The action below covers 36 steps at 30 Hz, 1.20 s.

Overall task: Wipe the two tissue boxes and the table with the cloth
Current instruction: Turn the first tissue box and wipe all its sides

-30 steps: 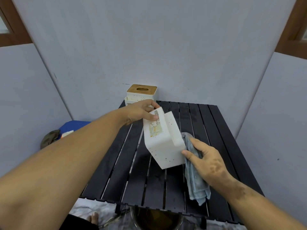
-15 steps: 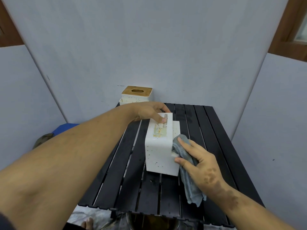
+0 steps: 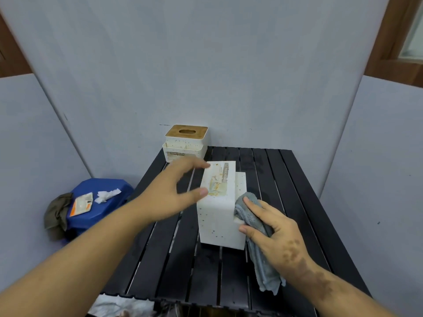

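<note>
Tissue boxes: I count two in the head view, one white box (image 3: pixel 219 209) between my hands on the slatted table (image 3: pixel 286 191), one wood-lidded box (image 3: pixel 186 143) beyond my fingertips. My left hand (image 3: pixel 169 195) hovers with fingers spread and relaxed. My right hand (image 3: pixel 272 229) presses one grey cloth (image 3: pixel 251 216) against the near box's side; its lower side is hidden.

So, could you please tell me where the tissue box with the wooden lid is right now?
In the head view, the tissue box with the wooden lid stands at the black slatted table's far left corner, against the grey wall, beyond the left hand.
</note>
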Each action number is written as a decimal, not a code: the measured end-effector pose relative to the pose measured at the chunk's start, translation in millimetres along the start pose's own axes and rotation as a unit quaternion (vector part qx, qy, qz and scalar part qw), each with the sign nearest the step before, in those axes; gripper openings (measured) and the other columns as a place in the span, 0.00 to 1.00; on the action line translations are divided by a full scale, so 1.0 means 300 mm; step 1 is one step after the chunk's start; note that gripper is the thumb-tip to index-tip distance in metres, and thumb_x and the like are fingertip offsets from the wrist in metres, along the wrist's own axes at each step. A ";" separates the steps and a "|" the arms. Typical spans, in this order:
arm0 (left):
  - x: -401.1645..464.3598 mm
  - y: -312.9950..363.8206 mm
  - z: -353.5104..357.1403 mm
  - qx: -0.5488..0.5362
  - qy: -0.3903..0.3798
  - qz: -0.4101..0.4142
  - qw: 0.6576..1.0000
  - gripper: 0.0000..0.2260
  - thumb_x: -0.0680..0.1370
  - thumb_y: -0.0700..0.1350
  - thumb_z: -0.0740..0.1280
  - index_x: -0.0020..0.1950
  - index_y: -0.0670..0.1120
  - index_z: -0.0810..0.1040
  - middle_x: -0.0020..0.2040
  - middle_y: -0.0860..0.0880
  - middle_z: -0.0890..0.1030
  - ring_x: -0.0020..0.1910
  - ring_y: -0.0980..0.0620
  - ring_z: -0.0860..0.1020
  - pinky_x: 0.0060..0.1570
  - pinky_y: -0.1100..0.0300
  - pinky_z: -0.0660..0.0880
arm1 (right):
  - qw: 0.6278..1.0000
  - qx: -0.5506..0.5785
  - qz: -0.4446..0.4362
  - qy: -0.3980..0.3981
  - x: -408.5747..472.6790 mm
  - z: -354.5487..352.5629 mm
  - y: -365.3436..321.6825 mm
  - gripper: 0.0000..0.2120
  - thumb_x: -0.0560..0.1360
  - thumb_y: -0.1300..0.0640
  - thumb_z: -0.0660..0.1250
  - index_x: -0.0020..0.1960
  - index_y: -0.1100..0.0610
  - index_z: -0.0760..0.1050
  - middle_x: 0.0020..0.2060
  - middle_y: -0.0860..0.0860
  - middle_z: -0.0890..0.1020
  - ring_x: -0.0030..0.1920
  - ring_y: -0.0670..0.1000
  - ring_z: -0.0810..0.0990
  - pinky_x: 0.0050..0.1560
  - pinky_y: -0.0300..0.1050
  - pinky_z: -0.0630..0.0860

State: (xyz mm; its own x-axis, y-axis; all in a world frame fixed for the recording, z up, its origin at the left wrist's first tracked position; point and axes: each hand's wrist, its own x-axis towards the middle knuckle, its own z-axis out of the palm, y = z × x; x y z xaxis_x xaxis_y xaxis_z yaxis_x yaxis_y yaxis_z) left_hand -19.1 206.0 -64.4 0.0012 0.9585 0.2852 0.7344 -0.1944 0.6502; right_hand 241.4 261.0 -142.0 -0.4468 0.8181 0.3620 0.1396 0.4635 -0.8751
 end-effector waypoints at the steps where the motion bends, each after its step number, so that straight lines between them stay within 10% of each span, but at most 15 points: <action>1: -0.043 -0.004 0.025 0.012 0.009 0.017 1.000 0.26 0.73 0.63 0.69 0.70 0.61 0.73 0.71 0.67 0.71 0.73 0.64 0.67 0.70 0.58 0.67 | 1.000 0.000 0.001 0.000 0.000 0.000 0.000 0.27 0.68 0.58 0.76 0.65 0.43 0.75 0.59 0.33 0.77 0.62 0.32 0.74 0.62 0.25 0.68; 16: -0.080 -0.100 0.179 0.029 0.118 0.091 0.988 0.18 0.73 0.54 0.74 0.63 0.57 0.81 0.68 0.63 0.76 0.74 0.65 0.68 0.73 0.54 0.63 | 0.975 0.149 0.161 0.026 0.090 -0.059 0.011 0.17 0.77 0.59 0.69 0.63 0.45 0.78 0.52 0.49 0.86 0.51 0.51 0.85 0.60 0.57 0.79; 27: -0.071 -0.118 0.177 -0.030 0.091 0.098 0.991 0.17 0.74 0.54 0.74 0.63 0.58 0.80 0.70 0.62 0.76 0.77 0.58 0.69 0.76 0.54 0.69 | 0.970 -0.212 0.047 -0.113 0.390 -0.082 0.031 0.18 0.82 0.54 0.61 0.71 0.51 0.73 0.72 0.45 0.70 0.73 0.46 0.66 0.74 0.40 0.57; 36: -0.061 -0.129 0.178 -0.041 0.085 0.102 0.990 0.16 0.74 0.52 0.74 0.62 0.55 0.82 0.69 0.60 0.77 0.77 0.56 0.70 0.75 0.57 0.69 | 0.993 -0.108 0.017 -0.052 0.401 -0.053 0.029 0.19 0.72 0.58 0.76 0.60 0.48 0.76 0.55 0.43 0.80 0.55 0.42 0.81 0.58 0.39 0.78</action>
State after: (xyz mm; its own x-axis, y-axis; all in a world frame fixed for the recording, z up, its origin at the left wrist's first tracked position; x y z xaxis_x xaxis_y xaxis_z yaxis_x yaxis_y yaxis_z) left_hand -11.4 207.2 -132.3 0.0245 0.8505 0.5254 0.6724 -0.4029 0.6209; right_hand 202.9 369.0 -101.0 -0.5255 0.8002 0.2891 0.3368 0.5077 -0.7929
